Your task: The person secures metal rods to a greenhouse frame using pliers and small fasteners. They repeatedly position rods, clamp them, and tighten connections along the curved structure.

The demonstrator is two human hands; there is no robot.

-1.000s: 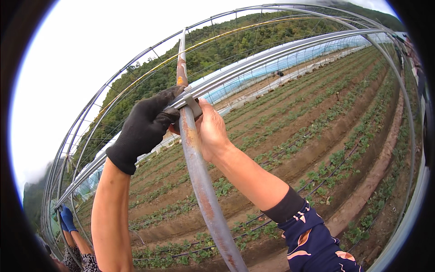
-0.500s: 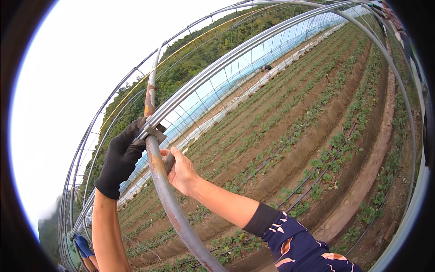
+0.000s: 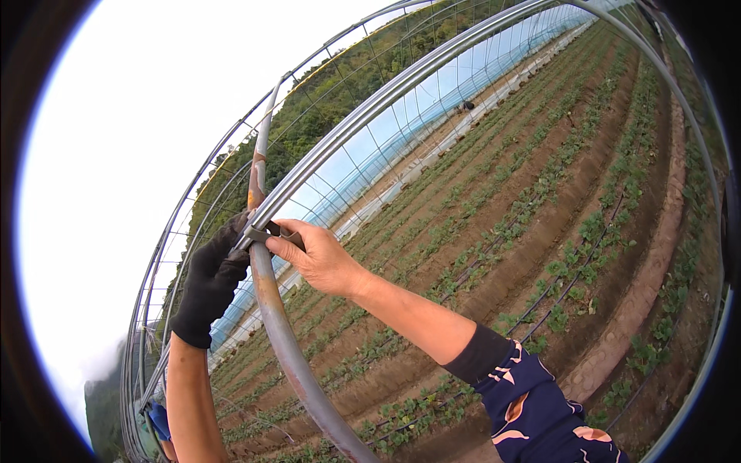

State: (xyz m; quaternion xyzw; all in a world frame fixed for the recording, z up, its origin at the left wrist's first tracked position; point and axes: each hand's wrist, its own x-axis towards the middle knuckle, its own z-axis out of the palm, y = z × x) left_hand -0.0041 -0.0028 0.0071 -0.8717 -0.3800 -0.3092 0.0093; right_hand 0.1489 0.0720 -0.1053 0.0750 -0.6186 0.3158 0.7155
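My left hand point(image 3: 210, 270), in a black glove, is closed around the lower end of a silvery grooved metal rail point(image 3: 340, 139) where it crosses a curved, rust-stained pipe point(image 3: 284, 332). At the crossing sits a small grey metal bracket point(image 3: 257, 233). Bare, my right hand point(image 3: 324, 261) pinches a grey metal clip point(image 3: 293, 239) against the bracket, thumb below and fingers above. The clip is partly covered by the fingers, and how it fits into the bracket cannot be made out. Glove and rail hide the back of the joint.
Thin wires and hoops of a greenhouse frame point(image 3: 160, 262) run along the left. Beyond the rail hangs light blue sheeting point(image 3: 363, 166). Rows of green plants point(image 3: 571, 231) and dark hoses point(image 3: 552, 297) cover the soil. Another person's blue glove point(image 3: 159, 421) shows at lower left.
My right hand has risen from beside the pipe to the bracket, bringing the clip up against it. My left hand keeps its hold at the rail's end. The view has shifted slightly.
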